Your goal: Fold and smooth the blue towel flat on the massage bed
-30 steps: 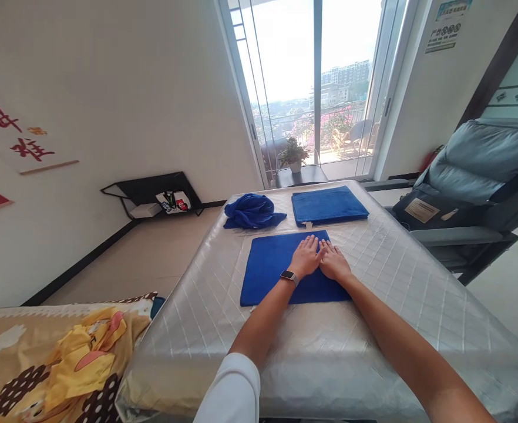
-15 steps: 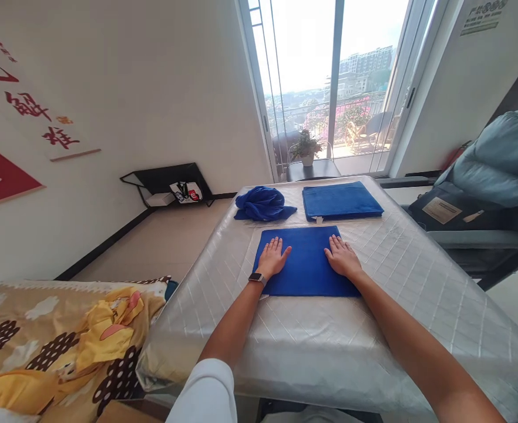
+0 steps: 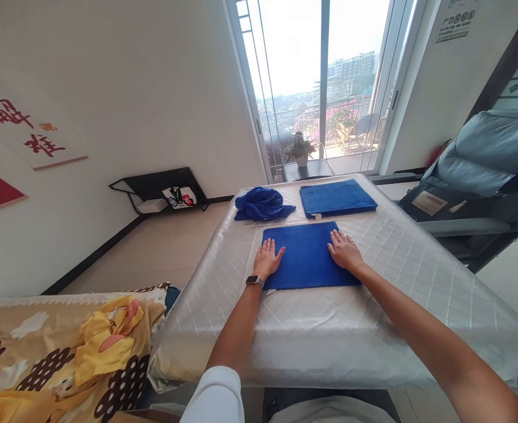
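Note:
A folded blue towel (image 3: 305, 258) lies flat before me on the silvery quilted table cover (image 3: 329, 329). My left hand (image 3: 268, 259) rests on its left edge, fingers stretched out, a watch on the wrist. On the right edge lies my right hand (image 3: 345, 251), palm down with the fingers extended. Neither hand grips anything. Beyond the towel, a stack of folded blue towels (image 3: 338, 198) sits at the back right. A crumpled blue towel (image 3: 263, 204) is heaped at the back left.
To the left, a patterned bed (image 3: 34, 323) holds yellow clothing (image 3: 109, 341). A grey recliner (image 3: 470, 170) stands to the right. Behind the table are a potted plant (image 3: 302, 150) on a chair and a sliding glass door. A black rack (image 3: 162, 188) is by the wall.
My left hand has slid slightly outward to the towel's left edge, and my right hand has shifted a little outward. The camera view has turned slightly to the right.

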Motion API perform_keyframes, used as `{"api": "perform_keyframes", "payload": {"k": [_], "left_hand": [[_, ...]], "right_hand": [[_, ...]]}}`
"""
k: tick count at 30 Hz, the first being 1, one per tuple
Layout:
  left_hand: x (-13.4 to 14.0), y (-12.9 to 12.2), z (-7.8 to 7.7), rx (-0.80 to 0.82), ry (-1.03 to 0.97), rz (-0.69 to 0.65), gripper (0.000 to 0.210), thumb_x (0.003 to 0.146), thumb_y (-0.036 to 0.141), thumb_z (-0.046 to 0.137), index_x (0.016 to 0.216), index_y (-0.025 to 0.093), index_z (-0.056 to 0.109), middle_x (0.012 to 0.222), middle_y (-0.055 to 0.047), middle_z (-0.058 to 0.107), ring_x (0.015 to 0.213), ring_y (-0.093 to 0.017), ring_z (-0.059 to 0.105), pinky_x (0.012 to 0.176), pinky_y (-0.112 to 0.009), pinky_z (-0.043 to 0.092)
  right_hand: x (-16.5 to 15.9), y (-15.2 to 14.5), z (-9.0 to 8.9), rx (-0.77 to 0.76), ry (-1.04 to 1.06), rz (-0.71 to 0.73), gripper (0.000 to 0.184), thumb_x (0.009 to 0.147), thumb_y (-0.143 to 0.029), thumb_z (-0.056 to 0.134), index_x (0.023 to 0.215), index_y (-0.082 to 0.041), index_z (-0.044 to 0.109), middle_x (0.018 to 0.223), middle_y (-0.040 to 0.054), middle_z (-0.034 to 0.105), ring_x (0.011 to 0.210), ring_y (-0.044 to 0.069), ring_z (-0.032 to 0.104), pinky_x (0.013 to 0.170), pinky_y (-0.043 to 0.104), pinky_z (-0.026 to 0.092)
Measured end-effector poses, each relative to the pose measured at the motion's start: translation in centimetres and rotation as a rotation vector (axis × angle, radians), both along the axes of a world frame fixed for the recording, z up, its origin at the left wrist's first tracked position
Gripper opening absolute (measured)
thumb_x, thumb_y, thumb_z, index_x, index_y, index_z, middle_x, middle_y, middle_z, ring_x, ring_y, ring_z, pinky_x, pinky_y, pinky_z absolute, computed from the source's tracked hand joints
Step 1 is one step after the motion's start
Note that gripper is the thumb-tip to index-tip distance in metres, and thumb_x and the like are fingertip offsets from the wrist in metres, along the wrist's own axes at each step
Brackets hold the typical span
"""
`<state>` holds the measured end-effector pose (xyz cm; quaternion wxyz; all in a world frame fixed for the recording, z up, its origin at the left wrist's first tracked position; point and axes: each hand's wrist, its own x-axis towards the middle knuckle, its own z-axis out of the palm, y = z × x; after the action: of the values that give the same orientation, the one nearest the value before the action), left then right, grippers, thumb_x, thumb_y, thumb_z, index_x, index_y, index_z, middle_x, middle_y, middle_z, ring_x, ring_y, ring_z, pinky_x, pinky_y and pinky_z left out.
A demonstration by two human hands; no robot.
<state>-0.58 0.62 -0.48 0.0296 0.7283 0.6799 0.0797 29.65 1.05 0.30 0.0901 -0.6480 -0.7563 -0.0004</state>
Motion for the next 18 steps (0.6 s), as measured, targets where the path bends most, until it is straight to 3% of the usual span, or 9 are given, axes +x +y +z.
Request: {"api": "perform_keyframes", "payload": {"k": [6,18], "left_hand": [[-0.1,0.0,-0.1,0.013,0.002,-0.007,0.087,0.098,0.068,0.006,0.157,0.008,0.029,0.164,-0.016,0.024,0.153,-0.026,0.021,0.125,-0.042,0.016],[-0.1,-0.3,0.2,0.002,0.055,0.025,0.084,0.1,0.064,0.005,0.157,0.007,0.028,0.164,-0.016,0.025,0.152,-0.025,0.022,0.124,-0.04,0.018]], "right_hand": [[0.2,-2.2,-0.7,-0.128,0.005,0.004,0.072,0.102,-0.05,0.018,0.159,-0.007,0.025,0.166,0.0123,0.019,0.153,0.024,0.015,0.124,0.044,0.015],[0.1,-2.4,-0.7,-0.116,0.041,-0.004,0.073,0.102,-0.052,0.015,0.16,-0.008,0.024,0.166,0.0108,0.019,0.154,0.023,0.014,0.124,0.043,0.013]]}}
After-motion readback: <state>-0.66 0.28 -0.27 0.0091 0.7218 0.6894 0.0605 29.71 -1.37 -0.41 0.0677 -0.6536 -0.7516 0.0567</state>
